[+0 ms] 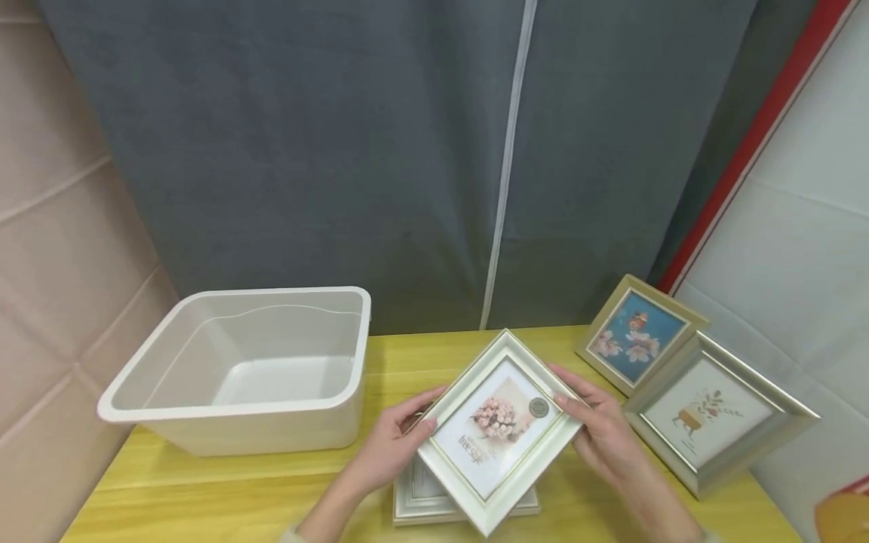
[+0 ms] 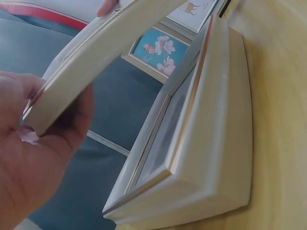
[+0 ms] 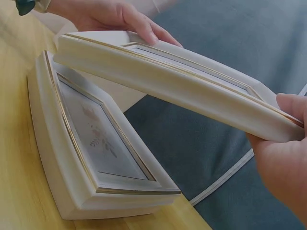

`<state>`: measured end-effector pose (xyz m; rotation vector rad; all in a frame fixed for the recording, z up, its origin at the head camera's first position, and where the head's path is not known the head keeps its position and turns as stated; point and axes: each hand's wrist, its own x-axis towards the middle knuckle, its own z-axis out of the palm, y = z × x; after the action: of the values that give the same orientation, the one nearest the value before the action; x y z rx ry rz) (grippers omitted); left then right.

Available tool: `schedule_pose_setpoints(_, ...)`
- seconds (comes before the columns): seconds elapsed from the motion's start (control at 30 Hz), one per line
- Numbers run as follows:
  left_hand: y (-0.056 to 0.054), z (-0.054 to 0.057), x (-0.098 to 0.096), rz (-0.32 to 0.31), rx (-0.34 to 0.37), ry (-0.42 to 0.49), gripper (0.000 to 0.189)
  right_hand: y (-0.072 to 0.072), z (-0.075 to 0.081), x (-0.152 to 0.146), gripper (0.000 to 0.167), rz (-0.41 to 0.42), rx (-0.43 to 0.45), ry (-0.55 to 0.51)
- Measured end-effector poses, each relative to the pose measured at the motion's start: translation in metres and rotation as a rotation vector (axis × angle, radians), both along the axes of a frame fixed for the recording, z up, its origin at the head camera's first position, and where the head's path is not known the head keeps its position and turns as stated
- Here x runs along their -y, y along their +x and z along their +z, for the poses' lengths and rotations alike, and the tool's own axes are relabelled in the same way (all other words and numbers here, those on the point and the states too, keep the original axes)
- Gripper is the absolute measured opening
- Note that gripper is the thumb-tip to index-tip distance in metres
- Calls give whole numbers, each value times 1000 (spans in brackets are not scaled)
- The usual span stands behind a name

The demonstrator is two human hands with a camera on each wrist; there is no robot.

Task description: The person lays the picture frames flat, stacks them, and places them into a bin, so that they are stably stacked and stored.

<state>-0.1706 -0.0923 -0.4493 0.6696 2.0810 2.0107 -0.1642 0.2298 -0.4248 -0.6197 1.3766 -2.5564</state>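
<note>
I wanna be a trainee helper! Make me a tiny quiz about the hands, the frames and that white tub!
1. Fill the gap: the left hand and right hand together hold a pale frame whose picture shows pink ____.

2. True or false: in the head view, the white tub is to the left of the pale frame.

3. How many frames stand at the right side of the table in the head view?

Key:
1. Flowers.
2. True.
3. Two: the blue-picture frame and the silver frame.
</note>
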Motion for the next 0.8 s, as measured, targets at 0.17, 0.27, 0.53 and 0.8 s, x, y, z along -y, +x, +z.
schedule_pose_setpoints(0.17, -1, -5, 4, 83, -12, 33, 41, 0, -2, 1, 46, -93, 44, -36)
schedule_pose_setpoints(0.27, -1, -7, 5, 124, -11, 59, 37, 3, -5, 4, 45, -166, 70, -11)
schedule_pose_setpoints(0.53, -2, -8, 1, 292, 29, 56, 29, 20, -18, 13, 48, -263, 195, 120)
schedule_pose_setpoints(0.8, -8, -6, 2, 425, 15, -22, 24, 37, -27, 14, 48, -274, 291, 277)
